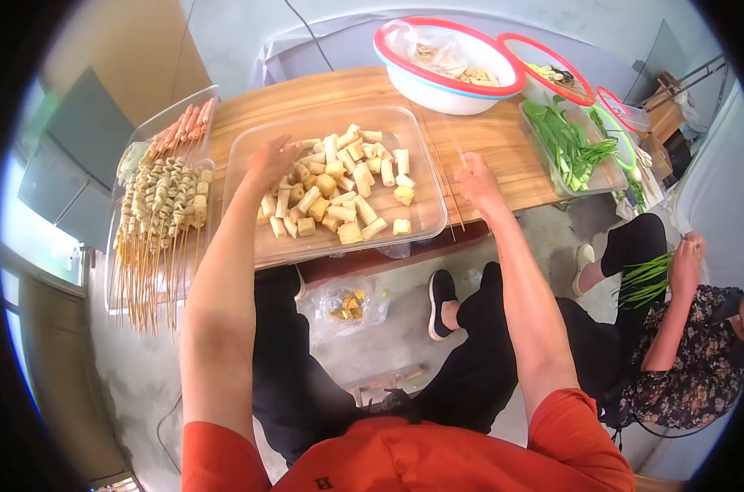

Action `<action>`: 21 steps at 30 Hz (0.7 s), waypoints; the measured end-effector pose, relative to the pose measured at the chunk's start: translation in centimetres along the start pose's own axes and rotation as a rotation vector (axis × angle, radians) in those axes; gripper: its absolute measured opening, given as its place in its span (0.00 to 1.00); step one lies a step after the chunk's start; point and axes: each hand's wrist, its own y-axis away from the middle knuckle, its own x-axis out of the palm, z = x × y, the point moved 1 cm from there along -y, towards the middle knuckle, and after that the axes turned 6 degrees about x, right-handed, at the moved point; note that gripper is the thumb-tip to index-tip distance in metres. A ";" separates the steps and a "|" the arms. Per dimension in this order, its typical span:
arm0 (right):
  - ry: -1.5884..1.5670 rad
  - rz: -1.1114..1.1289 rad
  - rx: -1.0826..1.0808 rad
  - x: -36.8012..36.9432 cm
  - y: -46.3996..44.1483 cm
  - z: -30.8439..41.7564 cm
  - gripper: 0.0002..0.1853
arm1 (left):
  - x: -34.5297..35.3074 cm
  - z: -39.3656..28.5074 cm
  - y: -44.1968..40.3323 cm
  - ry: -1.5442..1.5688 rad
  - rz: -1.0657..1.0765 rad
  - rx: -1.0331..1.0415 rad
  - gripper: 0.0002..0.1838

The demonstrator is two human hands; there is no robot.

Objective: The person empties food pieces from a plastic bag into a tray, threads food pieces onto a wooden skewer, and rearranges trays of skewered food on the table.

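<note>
A clear plastic tray on the wooden table holds many pale yellow and tan food pieces, some cubes, some short rolls. My left hand is over the tray's left part, at the upper left edge of the pieces; its fingertips are too blurred to tell what they touch. My right hand is right of the tray, closed in a pinch around a thin wooden skewer that points up and away. More thin skewers lie along the tray's right edge, their ends past the table's front edge.
Filled skewers lie on a tray at the left, beside pink skewered pieces. Behind stands a red-rimmed bowl; right, a tub of leafy greens. A co-worker holds green stalks. A plastic bag lies on the floor.
</note>
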 end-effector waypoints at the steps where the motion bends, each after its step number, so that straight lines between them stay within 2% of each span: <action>1: 0.176 -0.052 -0.074 0.2 -0.9 -0.7 0.25 | 0.3 0.5 -0.3 -0.012 -0.014 0.014 0.29; 3: 0.184 -0.066 -0.129 0.9 -2.6 -1.8 0.24 | 0.2 -0.1 -0.3 -0.027 -0.025 0.027 0.28; 5: 0.187 -0.078 -0.180 1.4 -2.9 -1.3 0.22 | -0.8 -3.8 1.1 -0.026 0.168 -0.034 0.27; 7: -0.020 -0.082 -0.231 1.7 -2.2 0.3 0.21 | -0.4 -5.5 1.9 0.039 0.205 -0.036 0.25; 8: -0.022 -0.087 -0.223 2.0 -3.0 -0.3 0.21 | -0.1 -5.9 2.1 0.111 0.236 -0.040 0.23; 9: 0.025 -0.171 -0.346 2.3 -4.3 -1.2 0.21 | 0.1 -6.0 2.3 0.109 0.245 -0.038 0.23; 10: 0.074 -0.256 -0.469 2.4 -4.5 -1.3 0.20 | 0.2 -6.0 2.4 0.093 0.264 0.053 0.23; 11: 0.076 -0.262 -0.464 2.2 -4.6 -1.6 0.20 | 0.3 -6.0 2.5 0.079 0.282 0.144 0.23; 13: 0.192 -0.401 -0.667 1.4 -3.0 0.0 0.13 | 0.0 -6.2 2.6 0.062 0.247 0.179 0.23; 14: 0.197 -0.403 -0.662 0.9 -2.0 0.7 0.13 | -0.3 -6.4 2.9 0.043 0.205 0.208 0.23; 16: 0.373 -0.215 -0.403 0.2 0.2 1.9 0.07 | -1.3 -7.5 3.7 0.023 0.177 0.188 0.22; 17: 0.376 -0.220 -0.397 0.1 1.0 1.9 0.07 | -1.6 -7.6 3.8 0.057 0.170 0.201 0.21; 19: 0.635 -0.132 -0.294 0.1 2.3 1.9 0.07 | -1.8 -7.6 3.9 0.095 0.139 0.264 0.18; 21: 0.683 -0.118 -0.266 -0.1 3.3 2.5 0.07 | -1.7 -8.0 4.2 0.067 0.119 0.285 0.18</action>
